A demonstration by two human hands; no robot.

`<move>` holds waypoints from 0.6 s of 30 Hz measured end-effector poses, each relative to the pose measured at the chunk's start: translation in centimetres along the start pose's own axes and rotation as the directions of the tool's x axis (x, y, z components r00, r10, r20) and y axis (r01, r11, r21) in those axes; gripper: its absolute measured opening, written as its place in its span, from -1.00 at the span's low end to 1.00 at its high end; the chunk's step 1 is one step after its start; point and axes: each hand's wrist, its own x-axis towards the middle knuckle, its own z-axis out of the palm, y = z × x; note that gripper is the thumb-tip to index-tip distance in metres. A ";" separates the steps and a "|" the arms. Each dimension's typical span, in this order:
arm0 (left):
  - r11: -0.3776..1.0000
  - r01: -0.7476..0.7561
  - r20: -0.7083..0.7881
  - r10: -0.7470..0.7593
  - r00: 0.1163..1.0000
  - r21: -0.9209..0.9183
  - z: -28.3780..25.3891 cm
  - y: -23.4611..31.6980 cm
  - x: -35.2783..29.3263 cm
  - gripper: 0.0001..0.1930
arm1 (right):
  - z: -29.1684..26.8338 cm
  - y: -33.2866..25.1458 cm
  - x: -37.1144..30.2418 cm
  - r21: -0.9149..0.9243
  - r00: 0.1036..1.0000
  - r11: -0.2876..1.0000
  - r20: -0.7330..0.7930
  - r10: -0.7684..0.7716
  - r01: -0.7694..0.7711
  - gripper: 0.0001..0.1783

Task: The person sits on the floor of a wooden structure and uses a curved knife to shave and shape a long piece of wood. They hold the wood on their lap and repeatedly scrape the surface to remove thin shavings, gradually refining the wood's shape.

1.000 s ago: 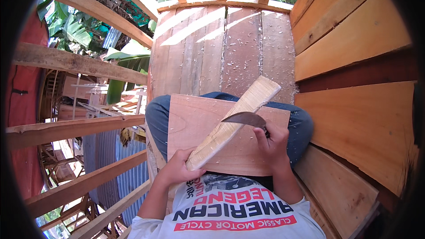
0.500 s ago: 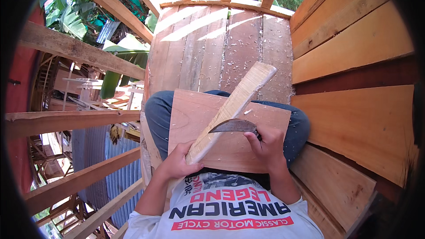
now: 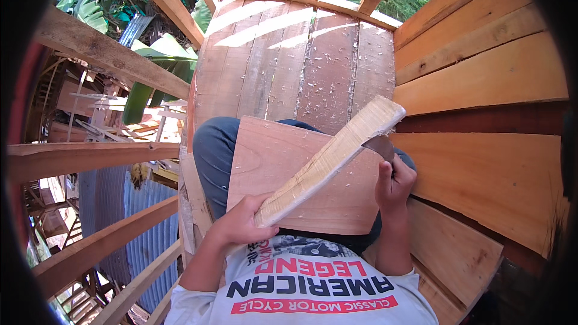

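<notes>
My left hand (image 3: pixel 245 219) grips the near end of a pale wooden stick (image 3: pixel 328 159), which slants up to the right over my lap. A curved knife is in my right hand (image 3: pixel 395 182), its fingers closed round the handle, which they hide. The dark knife blade (image 3: pixel 380 145) lies against the right edge of the stick near its far end; part of the blade is hidden behind the wood. Under the stick, a flat wooden board (image 3: pixel 265 162) rests across my crossed legs.
Wood shavings (image 3: pixel 313 87) are scattered over the plank floor (image 3: pixel 280 60) ahead. A plank wall (image 3: pixel 481 72) stands close on the right. Along the left run wooden rails (image 3: pixel 102 159) with gaps, corrugated metal sheets (image 3: pixel 147 222) below them. Banana leaves (image 3: pixel 165 54) show beyond.
The knife and my right hand have moved up and right, from the stick's lower half to near its far end. The stick has swung to the right, its far end lower.
</notes>
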 end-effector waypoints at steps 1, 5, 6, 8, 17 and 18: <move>0.999 -0.026 0.006 0.026 1.000 -0.033 -0.2 -0.3 0.0 -0.29 | 0.5 -0.6 -0.5 -0.005 0.998 1.000 0.054 -0.028 0.028 -0.47; 0.997 -0.038 0.091 0.044 0.995 -0.060 -1.2 -0.3 0.5 -0.29 | 2.6 -1.7 -2.2 0.029 0.980 0.996 0.176 -0.088 0.084 -0.45; 0.995 -0.022 0.111 0.033 0.993 -0.098 -1.4 -0.5 0.4 -0.30 | 3.0 -1.6 -2.4 0.050 0.979 0.995 0.182 -0.095 0.087 -0.45; 0.985 0.014 0.150 0.012 0.989 -0.170 -1.7 -1.4 0.3 -0.31 | 3.1 -1.2 -2.2 0.015 0.976 0.995 0.192 -0.098 0.097 -0.43; 0.987 0.025 0.152 -0.001 0.988 -0.158 -1.4 0.1 0.8 -0.38 | 1.3 0.7 0.4 -0.297 0.971 0.925 0.091 -0.220 0.237 -0.34; 0.988 0.023 0.151 0.000 0.988 -0.151 -1.3 0.3 0.9 -0.38 | 1.2 0.9 0.5 -0.307 0.971 0.921 0.079 -0.226 0.239 -0.34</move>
